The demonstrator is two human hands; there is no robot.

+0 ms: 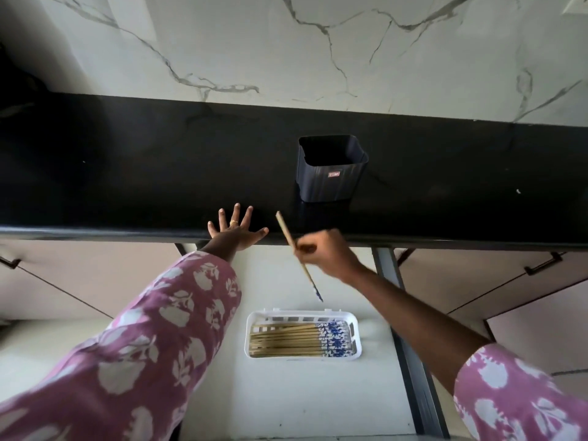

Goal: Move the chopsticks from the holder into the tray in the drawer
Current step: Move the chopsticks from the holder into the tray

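Observation:
A dark square holder (331, 173) stands upright on the black counter, and nothing shows inside its mouth. My right hand (327, 253) pinches one wooden chopstick (288, 232) near its middle, its blue patterned end pointing down toward the open drawer. Below it, a white slotted tray (254, 342) lies in the drawer and holds several chopsticks (286, 340) side by side, blue ends to the right. My left hand (234, 229) rests flat with spread fingers on the counter's front edge, left of the holder.
The black counter (127, 173) runs across the view under a white marble wall (286, 58). The open drawer (286, 396) has a pale floor and a dark rail on its right side (410, 345). Shut cabinet fronts with dark handles (541, 265) flank it.

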